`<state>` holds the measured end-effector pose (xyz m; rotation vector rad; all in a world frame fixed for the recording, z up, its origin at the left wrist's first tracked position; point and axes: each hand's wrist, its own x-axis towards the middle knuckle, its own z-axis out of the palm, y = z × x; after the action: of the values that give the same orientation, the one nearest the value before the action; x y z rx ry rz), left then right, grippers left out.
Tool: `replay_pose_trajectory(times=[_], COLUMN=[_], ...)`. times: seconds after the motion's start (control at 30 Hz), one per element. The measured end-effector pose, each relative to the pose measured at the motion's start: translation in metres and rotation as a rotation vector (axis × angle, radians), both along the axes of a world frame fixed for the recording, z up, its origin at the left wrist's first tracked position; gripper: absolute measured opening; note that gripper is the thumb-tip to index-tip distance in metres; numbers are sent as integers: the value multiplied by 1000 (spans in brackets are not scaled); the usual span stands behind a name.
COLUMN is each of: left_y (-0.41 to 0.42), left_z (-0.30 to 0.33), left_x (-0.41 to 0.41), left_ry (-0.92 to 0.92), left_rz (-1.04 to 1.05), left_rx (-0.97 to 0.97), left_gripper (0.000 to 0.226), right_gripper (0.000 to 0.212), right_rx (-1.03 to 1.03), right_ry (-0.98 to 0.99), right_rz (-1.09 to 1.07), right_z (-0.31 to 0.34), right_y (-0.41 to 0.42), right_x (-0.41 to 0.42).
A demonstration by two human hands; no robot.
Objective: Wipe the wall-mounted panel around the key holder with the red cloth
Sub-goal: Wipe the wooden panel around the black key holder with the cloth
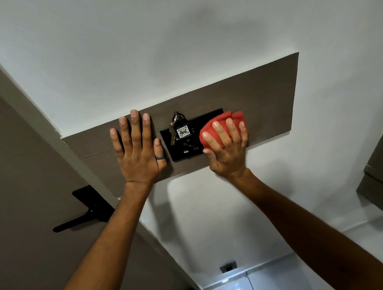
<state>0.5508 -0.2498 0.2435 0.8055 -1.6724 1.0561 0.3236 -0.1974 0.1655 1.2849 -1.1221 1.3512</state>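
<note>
Panel (261,92) of dark wood grain is fixed to a white wall (181,45), and near its middle sits the black key holder (186,143), with a bunch of keys (176,128) and a tag marked 406 hanging from it. Right hand (227,147) presses the red cloth (224,126) flat against the panel just right of the holder, fingers spread over the bunched fabric so the pressure lands across a broad patch; the cloth's left edge seems to overlap the holder's right side. Left hand (138,147) holds nothing and lies open, palm flat on the panel just left of the holder, probably to brace the body while the other hand rubs. A ring (160,157) shows on its thumb. Judging by the cloth's place, the wiping is under way on the right side, with the strip above and the left part likely left to do. Care is needed near the dangling keys, which the cloth could snag.
</note>
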Motion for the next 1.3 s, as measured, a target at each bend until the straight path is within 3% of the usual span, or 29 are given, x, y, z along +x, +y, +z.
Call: replay_pose_trajectory(times=[0.13, 0.23, 0.3, 0.4, 0.53, 0.7, 0.83, 0.97, 1.0, 1.13, 1.17, 1.27, 1.3], left_y=[2, 1, 1, 2, 2, 0, 1, 0, 0, 0, 0, 1, 0], left_z=[1, 1, 1, 2, 1, 0, -1, 0, -1, -3, -2, -1, 0], left_x=[-1, 0, 0, 0, 2, 3, 3, 2, 3, 3, 3, 2, 2], left_ry=[-2, -3, -2, 0, 1, 13, 22, 10, 8, 6, 9, 0, 1], left_rz=[13, 18, 11, -10, -24, -34, -47, -41, -37, -18, -19, -30, -23], left_rx=[-1, 1, 10, 25, 29, 29, 42, 24, 21, 31, 28, 23, 25], left_gripper=[62, 62, 62, 62, 61, 61, 62, 61, 61, 61, 62, 62, 62], right_gripper=[72, 64, 61, 50, 41, 37, 38, 35, 34, 39, 41, 39, 43], right_rx=[132, 173, 104, 0, -51, -70, -88, -98, -99, -104, -91, -47, -17], right_ry=[118, -68, -91, 113, 344, -58, 273, -34, -24, 362, 315, -73, -101], right_rz=[-138, -22, 72, 115, -25, -53, -57, -68, -71, -75, -90, -67, -66], right_z=[-44, -41, -18, 15, 37, 14, 21, 12, 8, 12, 11, -1, -5], right_y=[26, 44, 45, 31, 4, -14, -12, -13, -15, -7, -8, -9, -9], right_x=[-32, -27, -4, 43, 52, 94, 58, 72, 79, 27, 21, 58, 74])
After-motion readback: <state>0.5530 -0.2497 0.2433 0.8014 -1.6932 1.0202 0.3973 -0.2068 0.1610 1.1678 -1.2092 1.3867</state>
